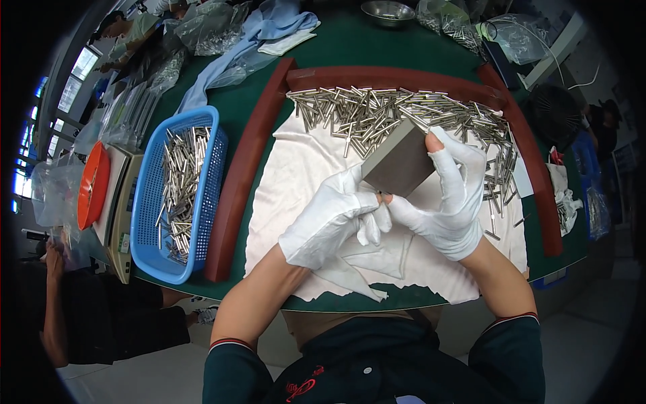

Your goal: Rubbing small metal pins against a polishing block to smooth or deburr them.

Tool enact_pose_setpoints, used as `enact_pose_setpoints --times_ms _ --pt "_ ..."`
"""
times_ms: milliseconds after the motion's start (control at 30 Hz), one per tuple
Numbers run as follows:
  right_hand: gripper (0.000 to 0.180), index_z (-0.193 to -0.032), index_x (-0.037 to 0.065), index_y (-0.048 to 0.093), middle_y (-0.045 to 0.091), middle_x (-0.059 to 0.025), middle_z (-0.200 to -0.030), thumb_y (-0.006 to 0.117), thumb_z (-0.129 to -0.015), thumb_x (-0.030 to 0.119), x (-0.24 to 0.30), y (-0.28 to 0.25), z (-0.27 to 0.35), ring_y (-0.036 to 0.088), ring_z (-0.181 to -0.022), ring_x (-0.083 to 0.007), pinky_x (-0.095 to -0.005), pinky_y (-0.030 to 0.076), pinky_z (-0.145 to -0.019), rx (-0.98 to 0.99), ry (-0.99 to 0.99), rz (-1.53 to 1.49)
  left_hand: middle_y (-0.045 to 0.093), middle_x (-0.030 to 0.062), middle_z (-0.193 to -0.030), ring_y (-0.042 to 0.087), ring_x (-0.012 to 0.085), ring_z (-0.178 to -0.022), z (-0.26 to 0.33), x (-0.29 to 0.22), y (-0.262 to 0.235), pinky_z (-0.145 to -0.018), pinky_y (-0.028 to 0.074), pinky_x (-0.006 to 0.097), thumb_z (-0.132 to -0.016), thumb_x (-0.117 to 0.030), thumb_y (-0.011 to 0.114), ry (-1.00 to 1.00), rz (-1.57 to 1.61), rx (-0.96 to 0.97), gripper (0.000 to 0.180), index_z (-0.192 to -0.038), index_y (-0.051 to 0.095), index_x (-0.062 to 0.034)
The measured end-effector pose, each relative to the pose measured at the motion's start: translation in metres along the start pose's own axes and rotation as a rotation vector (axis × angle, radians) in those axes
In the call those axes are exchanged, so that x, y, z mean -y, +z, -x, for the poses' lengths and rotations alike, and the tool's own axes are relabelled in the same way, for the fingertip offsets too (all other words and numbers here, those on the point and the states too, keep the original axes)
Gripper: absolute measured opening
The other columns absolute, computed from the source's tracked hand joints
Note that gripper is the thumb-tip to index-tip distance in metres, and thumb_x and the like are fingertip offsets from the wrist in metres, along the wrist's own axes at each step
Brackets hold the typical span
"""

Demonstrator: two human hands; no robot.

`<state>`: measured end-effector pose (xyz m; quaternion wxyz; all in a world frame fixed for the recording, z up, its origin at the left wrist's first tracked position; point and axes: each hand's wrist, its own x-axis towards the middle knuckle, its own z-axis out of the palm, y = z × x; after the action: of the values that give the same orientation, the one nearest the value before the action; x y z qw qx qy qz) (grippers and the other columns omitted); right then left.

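A grey, flat-faced rectangular block [402, 161] is held up tilted over the white cloth. My left hand [330, 219], in a white glove with a bare thumb tip, is closed at the block's left and lower corner. My right hand [447, 202], gloved the same way, grips the block's right side, one bare fingertip near its upper corner and the thumb at the lower one. Both thumb tips nearly meet below the block. Behind it lies a pile of slim metal pins [367, 114]. Part of the pale cloth [282, 182] lies beneath my hands, with a folded white rag [380, 259] on it.
A dark red frame [245, 175] borders the cloth on three sides. Left of it stands a blue basket [141, 222] holding more pins, then a scale [124, 202] with an orange dish [94, 185]. A metal bowl [388, 11] and bags sit far back. Other people are at left.
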<state>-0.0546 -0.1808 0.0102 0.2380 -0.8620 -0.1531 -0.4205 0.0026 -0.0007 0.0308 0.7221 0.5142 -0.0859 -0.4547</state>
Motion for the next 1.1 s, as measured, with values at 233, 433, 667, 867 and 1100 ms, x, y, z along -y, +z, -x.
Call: enact_pose_setpoints --times_ms 233,433,667,867,1100 --pt "0.084 -0.130 0.002 0.045 0.047 -0.0135 -0.114 0.078 -0.054 0.012 -0.007 -0.013 -0.002 0.048 -0.094 -0.0248 -0.0345 0.043 -0.078 0.041 0.085 -0.024 0.060 0.0090 -0.079 0.058 0.0124 -0.055 0.003 0.005 -0.025 -0.046 0.045 0.019 -0.084 -0.003 0.051 0.194 0.323 0.007 0.060 -0.139 0.028 0.0013" --pt "0.079 -0.128 0.003 0.045 0.044 -0.0113 -0.108 0.076 -0.056 0.011 -0.007 -0.011 -0.003 0.049 -0.095 -0.0234 -0.0335 0.044 -0.080 0.052 0.322 -0.150 0.052 0.0041 -0.070 0.046 0.0093 -0.045 0.002 0.005 -0.021 -0.043 0.041 0.020 -0.083 -0.003 0.049 0.098 0.459 0.090 0.060 -0.140 0.030 0.0004" --pt "0.077 -0.126 0.003 0.046 0.046 -0.0116 -0.105 0.077 -0.056 0.012 0.000 -0.009 -0.004 0.049 -0.094 -0.0236 -0.0334 0.044 -0.079 0.125 0.329 -0.182 0.051 0.0086 -0.067 0.045 0.0111 -0.046 0.002 0.003 -0.011 -0.040 0.039 0.020 -0.083 -0.002 0.043 0.007 0.539 0.030 0.059 -0.140 0.028 0.0003" --pt "0.077 -0.126 0.001 0.047 0.047 -0.0113 -0.105 0.077 -0.055 0.013 -0.001 -0.008 -0.003 0.048 -0.094 -0.0247 -0.0351 0.043 -0.079 0.140 0.303 -0.224 0.057 0.0094 -0.075 0.054 0.0098 -0.056 -0.004 0.011 -0.024 -0.046 0.041 0.019 -0.084 -0.003 0.043 0.067 0.411 0.169 0.058 -0.140 0.029 -0.0016" --pt "0.073 -0.124 0.002 0.049 0.048 -0.0123 -0.105 0.076 -0.057 0.012 0.007 -0.006 -0.009 0.049 -0.094 -0.0251 -0.0356 0.042 -0.081 0.138 0.290 -0.149 0.058 0.0097 -0.074 0.054 0.0093 -0.055 0.000 0.007 -0.019 -0.046 0.041 0.018 -0.085 -0.008 0.049 0.062 0.304 0.042 0.059 -0.141 0.028 -0.0027"
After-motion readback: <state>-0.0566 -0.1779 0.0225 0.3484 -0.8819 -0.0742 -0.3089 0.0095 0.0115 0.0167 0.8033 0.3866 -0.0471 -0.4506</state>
